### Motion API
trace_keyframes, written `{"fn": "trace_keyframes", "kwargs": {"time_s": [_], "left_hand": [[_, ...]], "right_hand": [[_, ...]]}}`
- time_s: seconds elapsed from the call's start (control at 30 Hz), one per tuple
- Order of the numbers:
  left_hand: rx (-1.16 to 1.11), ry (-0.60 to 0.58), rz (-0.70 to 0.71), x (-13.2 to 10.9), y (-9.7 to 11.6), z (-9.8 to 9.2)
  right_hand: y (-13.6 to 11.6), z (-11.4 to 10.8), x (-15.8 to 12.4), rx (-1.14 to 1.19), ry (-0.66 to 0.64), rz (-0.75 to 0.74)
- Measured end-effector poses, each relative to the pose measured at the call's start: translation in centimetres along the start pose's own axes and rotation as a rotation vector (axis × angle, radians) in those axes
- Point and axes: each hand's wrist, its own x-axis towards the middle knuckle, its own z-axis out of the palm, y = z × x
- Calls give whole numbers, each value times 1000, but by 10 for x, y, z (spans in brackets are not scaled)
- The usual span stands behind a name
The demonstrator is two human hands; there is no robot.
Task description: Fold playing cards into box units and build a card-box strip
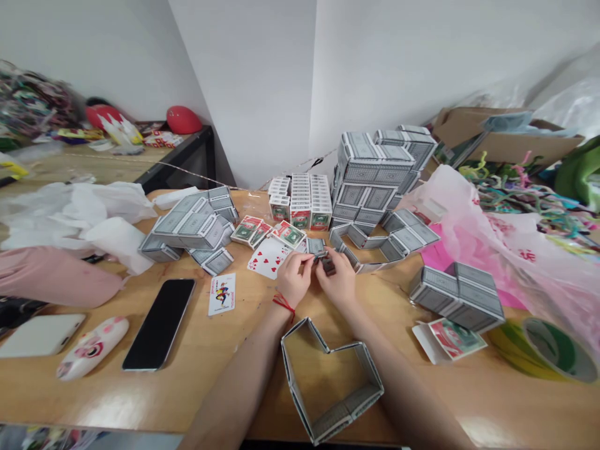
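My left hand (295, 276) and my right hand (337, 275) meet over the middle of the table. Their fingertips pinch a small grey-patterned playing card (320, 255), which looks folded and is partly hidden by the fingers. Just beyond lie face-up cards (267, 257) with red hearts and red-green card boxes (289, 234). Between my forearms stands a heart-shaped frame (349, 412) made of folded cards. A joker card (222, 294) lies flat to the left of my left hand.
Stacked card blocks (370, 162) rise at the back right beside rows of card boxes (300, 215). More blocks (187, 222) stand left. A black phone (159, 325) lies front left; an opened card box (452, 340) and a tape roll (550, 347) sit right.
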Motion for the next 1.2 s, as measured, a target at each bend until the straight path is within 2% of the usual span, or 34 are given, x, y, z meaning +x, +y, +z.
{"fn": "trace_keyframes", "kwargs": {"time_s": [0.17, 0.33, 0.5, 0.8, 1.2], "left_hand": [[-12, -25, 31, 0, -1, 1], [9, -18, -7, 1, -5, 3], [45, -22, -2, 0, -10, 3], [84, -33, 34, -1, -9, 3], [145, 16, 12, 0, -13, 3]], "right_hand": [[2, 5, -2, -49, 8, 58], [5, 1, -1, 57, -3, 93], [-2, -6, 0, 172, -100, 20], [-1, -4, 2, 173, -75, -8], [-6, -1, -1, 125, -148, 43]]}}
